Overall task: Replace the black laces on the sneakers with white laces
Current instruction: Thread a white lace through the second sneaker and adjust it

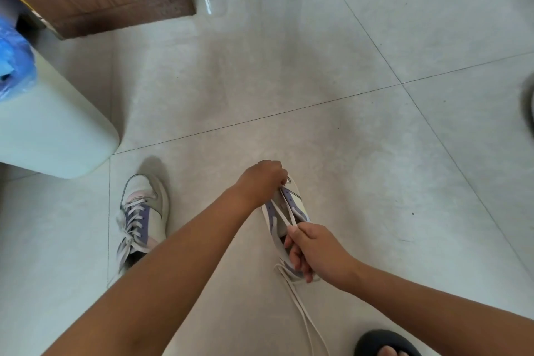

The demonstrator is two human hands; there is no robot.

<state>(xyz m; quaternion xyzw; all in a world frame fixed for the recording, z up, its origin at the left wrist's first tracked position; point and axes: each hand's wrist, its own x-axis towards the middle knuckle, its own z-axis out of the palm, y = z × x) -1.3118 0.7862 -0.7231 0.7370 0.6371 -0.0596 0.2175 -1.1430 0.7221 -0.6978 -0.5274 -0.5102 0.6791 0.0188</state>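
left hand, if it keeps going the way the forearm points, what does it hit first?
The left hand is at the toe end of the sneaker it works on. Beyond it, up and to the right, only bare floor tile shows. Looks free, though depth is unclear.

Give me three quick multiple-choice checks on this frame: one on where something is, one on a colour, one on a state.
1. Where does the already laced sneaker stand?
A. On the floor, left of the sneaker in hand
B. On the wooden cabinet
C. Inside the bin

2. What colour is the lace being threaded?
A. Black
B. White
C. Red

3. What is the right hand doing?
A. Lying flat on the floor
B. Hanging idle
C. Pinching the lace

Answers:
1. A: it sits on the tiled floor, apart from the sneaker being worked on.
2. B: the strand crossing the purple eyelet strips is white.
3. C: its fingers pinch the strand, while the left hand grips the sneaker's toe end.
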